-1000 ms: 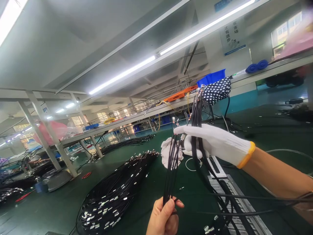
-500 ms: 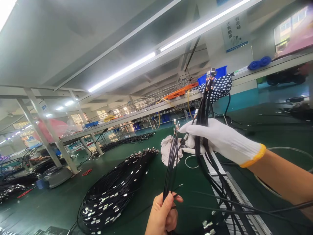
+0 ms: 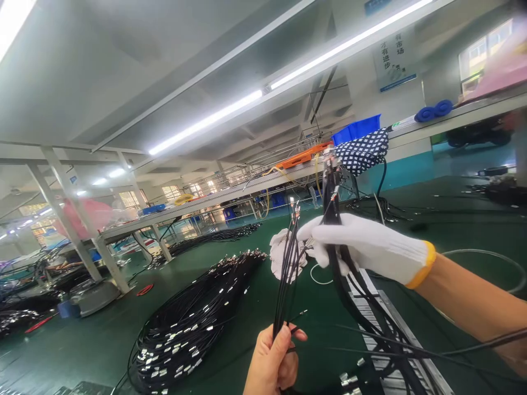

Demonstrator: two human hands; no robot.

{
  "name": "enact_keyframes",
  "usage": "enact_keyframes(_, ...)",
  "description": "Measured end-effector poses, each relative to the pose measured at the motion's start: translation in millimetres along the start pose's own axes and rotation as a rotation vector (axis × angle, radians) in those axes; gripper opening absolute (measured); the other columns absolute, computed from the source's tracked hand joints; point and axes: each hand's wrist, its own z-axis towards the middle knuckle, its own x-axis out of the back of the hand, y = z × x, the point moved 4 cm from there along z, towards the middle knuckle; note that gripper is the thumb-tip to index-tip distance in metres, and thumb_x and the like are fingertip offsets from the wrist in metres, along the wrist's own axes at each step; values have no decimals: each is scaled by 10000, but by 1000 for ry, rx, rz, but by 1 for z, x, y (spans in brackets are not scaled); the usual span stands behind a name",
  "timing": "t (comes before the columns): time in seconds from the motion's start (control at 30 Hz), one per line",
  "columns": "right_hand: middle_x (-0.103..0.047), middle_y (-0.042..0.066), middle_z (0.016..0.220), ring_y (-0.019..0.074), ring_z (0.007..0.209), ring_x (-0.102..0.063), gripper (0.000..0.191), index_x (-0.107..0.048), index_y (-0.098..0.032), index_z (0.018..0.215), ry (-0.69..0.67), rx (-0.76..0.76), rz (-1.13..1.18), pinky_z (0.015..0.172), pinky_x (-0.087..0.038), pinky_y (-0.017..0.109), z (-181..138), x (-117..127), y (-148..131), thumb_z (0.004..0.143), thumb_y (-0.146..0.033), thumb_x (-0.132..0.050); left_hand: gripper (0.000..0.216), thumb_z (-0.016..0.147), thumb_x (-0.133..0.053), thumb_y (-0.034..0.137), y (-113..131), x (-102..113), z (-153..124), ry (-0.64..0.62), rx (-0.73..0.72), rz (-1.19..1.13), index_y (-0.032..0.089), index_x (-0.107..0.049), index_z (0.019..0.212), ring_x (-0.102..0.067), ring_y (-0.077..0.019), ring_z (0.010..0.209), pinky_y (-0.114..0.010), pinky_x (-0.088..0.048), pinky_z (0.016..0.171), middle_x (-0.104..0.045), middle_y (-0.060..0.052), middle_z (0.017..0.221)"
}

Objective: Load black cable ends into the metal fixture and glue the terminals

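My bare left hand (image 3: 275, 356) is closed around a thin bunch of black cables (image 3: 284, 285), whose metal-tipped ends stick up above it. My right hand (image 3: 362, 244), in a white knit glove with a yellow cuff, grips a thicker bundle of black cables (image 3: 330, 197). That bundle stands upright with its silver connectors (image 3: 330, 156) at the top, and its lengths trail down to the lower right. The gloved thumb and fingertips reach to the upper part of the thin bunch; whether they pinch a cable there is hard to see.
A large pile of black cables with silver ends (image 3: 181, 329) lies left on the green tabletop (image 3: 230, 367). Behind my hands is a crumpled white glove (image 3: 280, 255). A slotted metal rail (image 3: 387, 323) runs under the trailing cables. A shelf (image 3: 214, 197) crosses behind, bearing a blue bin (image 3: 357, 130).
My right hand has come slightly lower and left, and the top of its cable bundle has swung left and down. My left hand stays nearly in place.
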Motion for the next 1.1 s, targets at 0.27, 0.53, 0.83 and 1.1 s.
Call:
enact_keyframes(0.27, -644, 6, 663, 99, 497, -527, 405, -678, -151, 1145, 85, 15, 80, 406, -398, 182, -3, 8, 1, 837, -412, -707, 469, 755, -778, 613, 1, 3, 2, 4, -51, -25, 150, -738, 815, -103, 7, 358, -137, -151, 368, -202, 140, 398)
enact_keyframes(0.53, -675, 9, 666, 76, 420, -510, 254, -700, -171, 876, -110, -63, -69, 342, -285, 164, 3, -17, 7, 831, -419, -669, 452, 765, -788, 582, -1, 1, 6, -5, -42, 14, 138, -734, 824, -120, 7, 366, -137, -140, 372, -242, 128, 413)
enact_keyframes(0.83, -667, 31, 730, 80, 480, -508, 353, -735, -171, 1023, 111, 5, -28, 372, -297, 175, 3, 19, 20, 856, -475, -664, 509, 761, -771, 622, 9, 6, -3, -15, -134, -48, 132, -713, 886, -136, -21, 415, -161, -175, 405, -224, 123, 462)
enact_keyframes(1.1, -668, 65, 845, 106, 556, -512, 343, -695, -192, 956, 448, -27, 128, 365, -339, 213, -25, 73, 44, 799, -490, -759, 367, 712, -880, 405, 26, 48, -5, 259, -236, -4, 165, -688, 911, -143, -19, 419, -145, -187, 422, -200, 137, 494)
